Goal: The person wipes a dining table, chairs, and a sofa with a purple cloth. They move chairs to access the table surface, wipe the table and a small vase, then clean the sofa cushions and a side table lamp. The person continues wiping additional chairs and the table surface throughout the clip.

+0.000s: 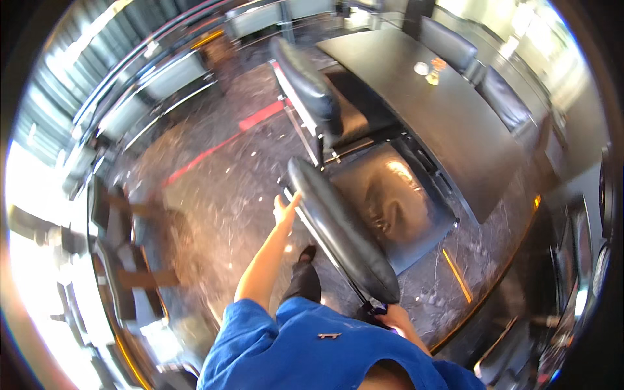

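Before me stands a black padded chair (341,229) with a metal frame behind its backrest. My left hand (286,210) touches the far end of that backrest, thumb and fingers apart around the frame's corner. At the near end, my right hand (394,318) is closed around a dark item (371,311) with a purple gleam, right beside the backrest's corner. My shirt partly hides this item, so I cannot tell whether it belongs to the chair. The glossy brown-black seat (385,195) faces a long dark table (438,122).
A second black chair (307,92) stands just beyond, close alongside. More chairs (448,44) line the table's far side. A small ornament (433,73) sits on the tabletop. Dark marbled floor (219,195) with a red strip (263,116) lies left; other seats (117,282) stand at far left.
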Available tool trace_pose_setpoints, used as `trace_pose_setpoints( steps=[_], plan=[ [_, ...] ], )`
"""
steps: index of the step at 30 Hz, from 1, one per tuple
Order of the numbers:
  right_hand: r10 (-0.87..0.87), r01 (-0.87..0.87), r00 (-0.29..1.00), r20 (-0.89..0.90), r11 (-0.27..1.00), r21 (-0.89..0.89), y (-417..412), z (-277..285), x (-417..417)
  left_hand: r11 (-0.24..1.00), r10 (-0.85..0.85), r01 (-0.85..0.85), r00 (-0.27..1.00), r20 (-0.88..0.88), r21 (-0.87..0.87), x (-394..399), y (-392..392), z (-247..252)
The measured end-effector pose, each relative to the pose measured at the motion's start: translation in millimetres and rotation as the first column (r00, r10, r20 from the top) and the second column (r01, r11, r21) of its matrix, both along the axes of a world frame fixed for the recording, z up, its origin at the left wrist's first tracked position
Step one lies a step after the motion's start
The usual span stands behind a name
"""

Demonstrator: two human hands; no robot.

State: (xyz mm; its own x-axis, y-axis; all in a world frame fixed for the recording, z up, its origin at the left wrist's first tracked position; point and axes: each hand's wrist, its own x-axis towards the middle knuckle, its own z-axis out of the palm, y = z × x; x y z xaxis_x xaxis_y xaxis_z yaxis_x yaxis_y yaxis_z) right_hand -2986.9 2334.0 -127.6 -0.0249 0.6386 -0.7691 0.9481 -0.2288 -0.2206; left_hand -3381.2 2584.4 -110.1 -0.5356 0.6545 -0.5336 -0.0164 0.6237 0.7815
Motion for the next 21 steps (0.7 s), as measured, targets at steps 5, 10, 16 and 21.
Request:
trace_pose_setpoints(
  steps=[5, 10, 16, 21],
  plan=[
    [-0.069, 0.070, 0.994, 0.088, 0.997, -0.009, -4.7, 10.3, -48.0, 0.972, -0.080, 0.129, 0.967, 0.242, -0.194, -91.4, 60.3, -57.3],
    [-0.238, 0.272, 0.943, 0.231, 0.954, -0.128, 6.7, -9.7, -92.7, 0.932, -0.184, 0.297, 0.881, 0.435, -0.207, -94.7, 103.7, -96.4],
    [-0.322, 0.384, 0.876, 0.359, 0.916, -0.117, 30.6, -23.6, -123.8, 0.912, -0.182, 0.333, 0.854, 0.488, -0.242, -105.9, 118.2, -105.7],
    [-0.303, 0.342, 0.895, 0.327, 0.938, -0.066, 32.8, -28.0, -120.9, 0.942, -0.123, 0.245, 0.889, 0.442, -0.231, -93.5, 116.5, -94.1]
  ],
)
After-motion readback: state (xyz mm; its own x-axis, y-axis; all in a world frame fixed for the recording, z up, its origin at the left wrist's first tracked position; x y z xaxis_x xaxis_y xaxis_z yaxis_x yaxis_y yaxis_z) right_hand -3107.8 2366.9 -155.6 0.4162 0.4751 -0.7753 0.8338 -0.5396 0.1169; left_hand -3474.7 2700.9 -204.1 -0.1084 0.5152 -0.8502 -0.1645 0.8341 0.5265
